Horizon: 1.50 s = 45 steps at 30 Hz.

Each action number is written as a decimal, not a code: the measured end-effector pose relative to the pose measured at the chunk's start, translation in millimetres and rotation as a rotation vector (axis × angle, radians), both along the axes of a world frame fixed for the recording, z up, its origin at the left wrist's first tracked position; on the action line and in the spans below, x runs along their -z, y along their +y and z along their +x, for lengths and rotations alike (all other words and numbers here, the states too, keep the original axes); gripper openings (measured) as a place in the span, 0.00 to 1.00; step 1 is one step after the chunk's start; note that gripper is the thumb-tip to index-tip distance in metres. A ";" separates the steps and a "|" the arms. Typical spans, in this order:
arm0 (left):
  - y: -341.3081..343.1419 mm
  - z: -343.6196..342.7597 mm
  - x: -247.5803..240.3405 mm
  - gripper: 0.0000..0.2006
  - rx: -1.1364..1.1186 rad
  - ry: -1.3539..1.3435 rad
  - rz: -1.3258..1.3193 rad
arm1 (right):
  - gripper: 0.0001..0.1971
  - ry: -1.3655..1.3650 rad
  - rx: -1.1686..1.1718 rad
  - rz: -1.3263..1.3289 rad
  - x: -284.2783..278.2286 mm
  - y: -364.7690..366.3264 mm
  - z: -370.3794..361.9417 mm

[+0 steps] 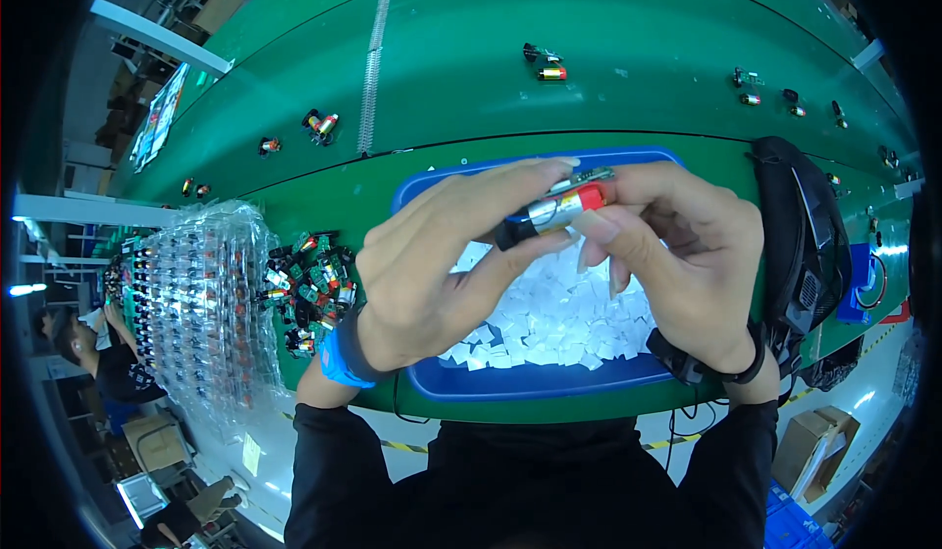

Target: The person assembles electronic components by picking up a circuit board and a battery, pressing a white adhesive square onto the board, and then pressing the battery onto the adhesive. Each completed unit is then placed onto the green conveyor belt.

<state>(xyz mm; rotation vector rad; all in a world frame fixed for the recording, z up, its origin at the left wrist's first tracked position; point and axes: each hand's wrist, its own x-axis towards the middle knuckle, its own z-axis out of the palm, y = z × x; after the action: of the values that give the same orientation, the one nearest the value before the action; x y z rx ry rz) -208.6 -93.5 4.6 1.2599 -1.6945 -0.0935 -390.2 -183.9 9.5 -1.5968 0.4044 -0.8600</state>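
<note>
Above a blue tray (530, 389), both hands hold one small assembly: a cylindrical battery (555, 212) with a silver and gold body, a red end and a black end, and a green circuit board (586, 178) alongside it. My left hand (422, 264) is closed round the black end, its thumb beneath and fingers over the top. At the red end, the thumb and fingertips of my right hand (692, 255) pinch the battery and the board's edge. Many small white paper-like pieces (559, 318) lie in the tray below. Fingers partly cover the assembly.
Left of the tray is a pile of similar battery-and-board assemblies (314, 289), beside stacked clear plastic trays (201, 304). A green belt (461, 58) with scattered assemblies runs behind. A black bag (803, 235) lies at the right. Another person (93, 358) is at far left.
</note>
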 end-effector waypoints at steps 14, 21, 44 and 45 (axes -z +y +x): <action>-4.9 -9.5 -1.8 0.15 -0.136 0.101 0.144 | 0.11 0.323 0.019 -0.446 -4.5 -9.1 -9.6; -61.5 140.9 57.3 0.21 -0.248 0.094 0.864 | 0.15 0.511 0.111 -0.639 -21.2 2.2 -15.4; 83.0 83.9 -4.7 0.13 -0.456 0.124 0.740 | 0.16 0.519 0.015 -0.667 -12.4 -7.3 -13.7; 72.2 70.3 -12.4 0.13 -0.438 0.124 0.726 | 0.17 0.431 -0.015 -0.670 -11.2 -6.5 -12.6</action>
<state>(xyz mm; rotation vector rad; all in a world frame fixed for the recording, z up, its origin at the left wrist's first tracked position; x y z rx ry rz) -138.4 -21.3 17.0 2.0852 -1.2693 -0.5467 -402.9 -190.4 20.7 -2.4201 0.4270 -0.6655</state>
